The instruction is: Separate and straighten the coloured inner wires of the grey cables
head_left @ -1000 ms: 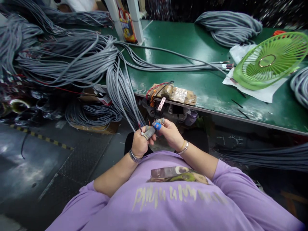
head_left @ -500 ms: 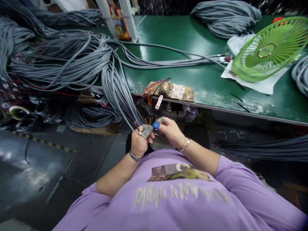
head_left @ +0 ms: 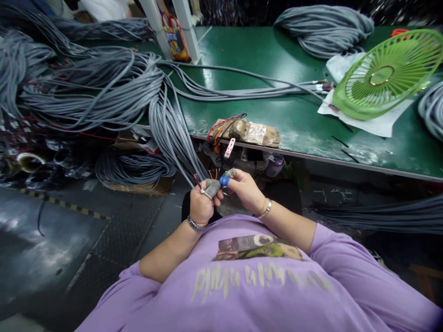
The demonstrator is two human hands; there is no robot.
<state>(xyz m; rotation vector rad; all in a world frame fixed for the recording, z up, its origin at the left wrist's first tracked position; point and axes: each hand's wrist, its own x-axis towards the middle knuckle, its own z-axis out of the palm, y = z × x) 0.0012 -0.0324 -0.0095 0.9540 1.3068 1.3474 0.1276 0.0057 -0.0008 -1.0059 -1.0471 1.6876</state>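
My left hand (head_left: 202, 203) is closed around the end of a grey cable (head_left: 185, 174), its thumb wrapped in a grey finger cover (head_left: 211, 189). Thin coloured wires (head_left: 213, 174), orange and dark ones among them, fan out just above that thumb. Close on its right, my right hand (head_left: 246, 189) pinches with thumb and forefinger at the wire tips; blue tape (head_left: 224, 180) is round the thumb and a greyish wrap covers the forefinger. Exactly which wire sits between those fingers is too small to make out. Both hands are in front of my body, below the bench edge.
Grey cable bundles (head_left: 93, 92) heap over the left of the green bench (head_left: 242, 50), with several cables trailing across it. A small taped board with wires (head_left: 256, 133) lies on the front edge. A green fan (head_left: 380, 76) stands right; a coil (head_left: 325, 30) lies behind.
The view has shifted very slightly. Both hands keep nearly the same pose and place, with the wires still between them.
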